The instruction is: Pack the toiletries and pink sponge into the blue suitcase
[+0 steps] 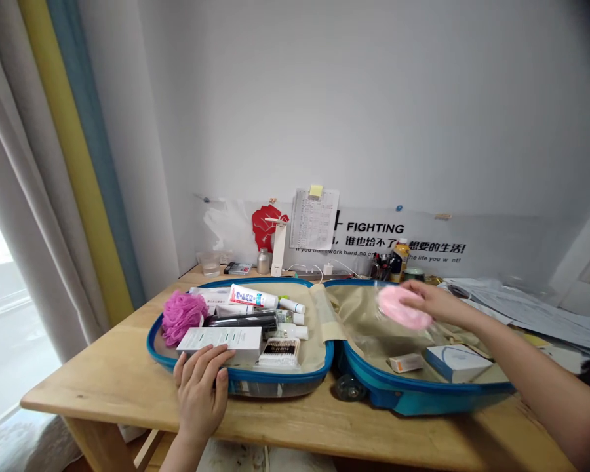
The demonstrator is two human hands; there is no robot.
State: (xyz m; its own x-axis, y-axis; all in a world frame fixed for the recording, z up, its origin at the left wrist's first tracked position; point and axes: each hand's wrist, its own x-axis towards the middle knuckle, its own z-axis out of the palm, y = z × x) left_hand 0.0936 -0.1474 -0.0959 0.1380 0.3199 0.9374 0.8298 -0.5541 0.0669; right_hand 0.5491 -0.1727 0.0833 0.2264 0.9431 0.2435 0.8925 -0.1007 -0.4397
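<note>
The table point(118, 354) runs in front of and under the suitcase point(295, 378), which lies open, its two halves side by side. At the front of the suitcase's left half is the left hand point(204, 387), empty, fingers a little spread, the fingertips at the white box point(246, 341) just inside the rim; whether they press on it I cannot tell. A dark wheel point(349, 388) shows at the suitcase's front, near the middle. In the front of its left half, right of the white box, lie the swabs point(279, 351); in the front of its right half are a small box point(406, 363) and, to the right, a blue-white box point(457, 362). Deeper in the left half sit a pink puff point(179, 318) at the left end, a black cylinder point(243, 320), bottles point(292, 332) and toothpaste point(253, 297) on top. The right hand point(420, 300) is closed on a pink packet point(398, 307), slightly blurred, over the suitcase's right half. Papers point(516, 305) spread to the right of the suitcase. Behind it stand a glass point(209, 264), a tin point(263, 261), a white lamp point(278, 249) and a yellow-labelled bottle point(400, 259). Farthest back, on the wall behind the suitcase, hang a banner point(373, 227) and a printed sheet point(314, 219).
</note>
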